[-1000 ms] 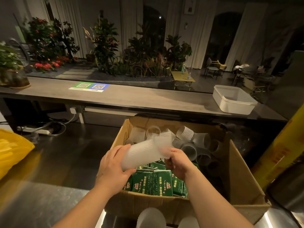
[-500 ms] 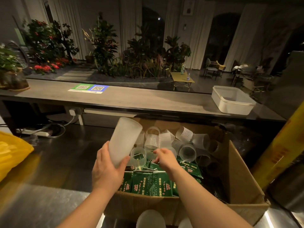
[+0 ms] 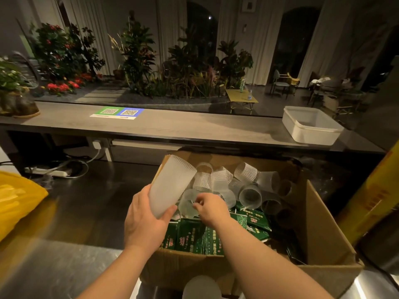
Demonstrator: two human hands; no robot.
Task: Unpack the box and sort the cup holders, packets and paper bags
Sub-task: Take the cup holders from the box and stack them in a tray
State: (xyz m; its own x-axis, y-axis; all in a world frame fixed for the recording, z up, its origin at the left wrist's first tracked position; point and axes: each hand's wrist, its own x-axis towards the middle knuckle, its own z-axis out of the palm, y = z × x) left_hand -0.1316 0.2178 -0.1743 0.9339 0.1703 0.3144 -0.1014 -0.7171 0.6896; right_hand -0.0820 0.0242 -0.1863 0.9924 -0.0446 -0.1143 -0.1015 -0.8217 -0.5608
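Note:
An open cardboard box stands in front of me on the steel counter. Several frosted ribbed cup holders lie loose in its far half, and several green packets fill the near half. My left hand grips a stack of nested cup holders, tilted up over the box's left edge. My right hand is down inside the box, its fingers pinching a single cup holder that rests on the packets. No paper bags are in view.
A yellow plastic bag lies on the counter at the left. A white tub sits on the grey bar top behind. A yellow roll leans at the right. More frosted holders stand near the bottom edge.
My left hand swung the stack from lying across the box to tilted upright at the left. My right hand let go of its end and reached down onto a single holder in the box.

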